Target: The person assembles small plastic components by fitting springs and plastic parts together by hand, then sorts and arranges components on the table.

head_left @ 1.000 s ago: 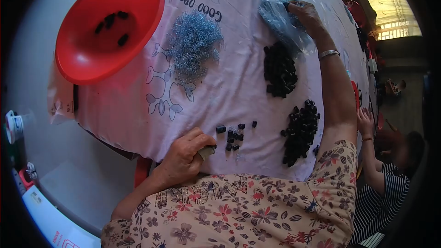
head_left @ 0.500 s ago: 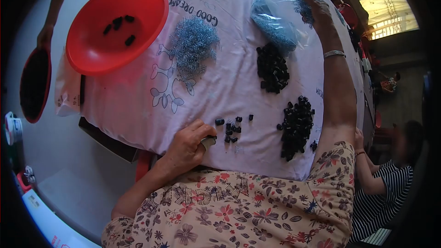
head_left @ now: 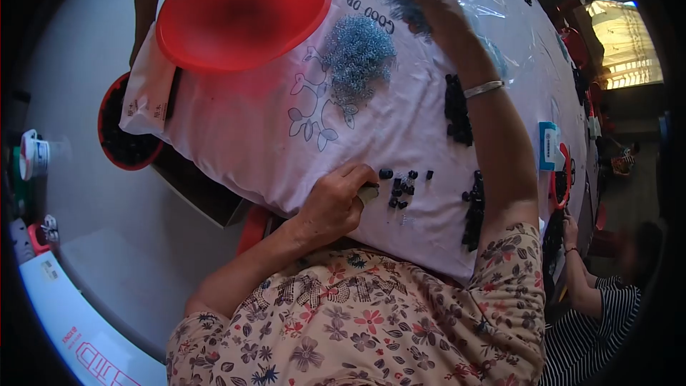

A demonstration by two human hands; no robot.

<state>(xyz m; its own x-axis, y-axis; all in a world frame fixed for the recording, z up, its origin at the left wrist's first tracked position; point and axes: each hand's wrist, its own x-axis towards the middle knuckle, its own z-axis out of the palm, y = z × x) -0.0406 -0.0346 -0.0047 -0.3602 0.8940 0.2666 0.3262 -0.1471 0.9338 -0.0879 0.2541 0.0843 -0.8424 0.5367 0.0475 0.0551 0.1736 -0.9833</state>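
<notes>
My left hand (head_left: 334, 201) is closed at the cloth's near edge, around a small object with a dark end and a grey-green side, mostly hidden. Several short black cylindrical caps (head_left: 401, 189) lie just right of it, with a few tiny silvery bits. My right hand (head_left: 437, 13) reaches across the cloth, fingers curled over a clump of small silvery-blue springs (head_left: 409, 13). Something black covers or sits at one fingertip. A bigger heap of springs (head_left: 359, 57) rests to its left. Beneath my right forearm, black cap piles (head_left: 457, 111) are partly hidden.
A red bowl (head_left: 300, 18) with a blurred dark patch inside stands far left. Another red basin (head_left: 107, 150) full of black pieces is below a person's arm. A clear plastic bag (head_left: 493, 11) lies right of my right hand. Another person's striped sleeve (head_left: 618, 300) is at right.
My right hand has moved left, away from the plastic bag, and the clump of springs moved with it. The view has shifted. My left hand keeps its grip beside the caps.
</notes>
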